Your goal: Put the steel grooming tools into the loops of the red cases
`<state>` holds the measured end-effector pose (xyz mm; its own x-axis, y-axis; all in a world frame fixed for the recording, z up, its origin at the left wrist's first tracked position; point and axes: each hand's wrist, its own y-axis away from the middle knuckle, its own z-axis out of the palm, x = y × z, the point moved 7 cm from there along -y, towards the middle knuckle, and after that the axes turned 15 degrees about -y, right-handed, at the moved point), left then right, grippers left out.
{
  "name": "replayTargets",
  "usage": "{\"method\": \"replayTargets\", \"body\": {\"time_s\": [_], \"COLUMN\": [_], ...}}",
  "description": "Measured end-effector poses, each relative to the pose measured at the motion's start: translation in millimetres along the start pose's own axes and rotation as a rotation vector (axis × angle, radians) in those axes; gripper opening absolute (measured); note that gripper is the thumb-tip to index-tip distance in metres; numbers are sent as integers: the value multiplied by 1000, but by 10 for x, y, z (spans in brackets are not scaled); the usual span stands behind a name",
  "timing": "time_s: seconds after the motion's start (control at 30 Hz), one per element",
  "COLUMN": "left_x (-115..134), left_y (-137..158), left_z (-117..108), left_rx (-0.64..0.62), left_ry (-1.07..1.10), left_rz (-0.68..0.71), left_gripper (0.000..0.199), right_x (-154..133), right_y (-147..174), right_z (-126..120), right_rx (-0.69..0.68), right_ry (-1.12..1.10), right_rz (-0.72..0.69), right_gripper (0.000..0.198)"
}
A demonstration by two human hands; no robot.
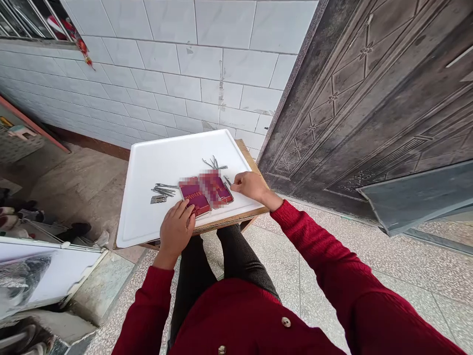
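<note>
An opened red and purple manicure case [195,198] lies on the white tabletop [158,158], partly blurred by pixelation. My left hand [177,224] rests at its near left edge, fingers spread out and lying on the case. Just beyond the right side of the case, my right hand [251,186] is closed in a pinch, with a slim metal manicure tool [227,181] at its fingertips. Left of the case is a group of metal tools [165,190], with nail clippers [158,199] beside them. Several more thin tools [214,163] lie behind the case.
A tiled wall [166,69] rises behind the table. To the right stands a dark patterned metal door [332,98]. Shoes [9,217] and a white-topped unit [48,266] are at the left. A barred window [33,19] is at upper left.
</note>
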<state>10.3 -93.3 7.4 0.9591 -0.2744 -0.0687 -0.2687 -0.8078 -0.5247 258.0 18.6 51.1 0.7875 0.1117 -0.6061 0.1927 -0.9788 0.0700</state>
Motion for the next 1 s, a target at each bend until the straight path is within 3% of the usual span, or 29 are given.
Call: {"method": "replayTargets", "body": {"time_s": [0.13, 0.33, 0.5, 0.8, 1.0], "left_x": [5, 0, 1, 13, 21], "left_y": [-2, -3, -7, 4, 7], "left_z": [-8, 4, 20, 2, -3], "left_rx": [-11, -28, -30, -4, 9], "left_ry": [6, 21, 23, 30, 21], "left_rz": [-6, -19, -11, -7, 4], "left_gripper": [34, 35, 36, 34, 34], "right_x": [112, -38, -323, -462, -379], "right_y": [-117, 52, 235, -10, -215], "right_z": [-31, 23, 280, 428, 470], "right_rx": [-18, 40, -140, -381, -578], "right_ry": [214, 151, 135, 371, 136], "right_rz": [56, -22, -125, -190, -164], "right_gripper": [22, 24, 15, 18, 8]}}
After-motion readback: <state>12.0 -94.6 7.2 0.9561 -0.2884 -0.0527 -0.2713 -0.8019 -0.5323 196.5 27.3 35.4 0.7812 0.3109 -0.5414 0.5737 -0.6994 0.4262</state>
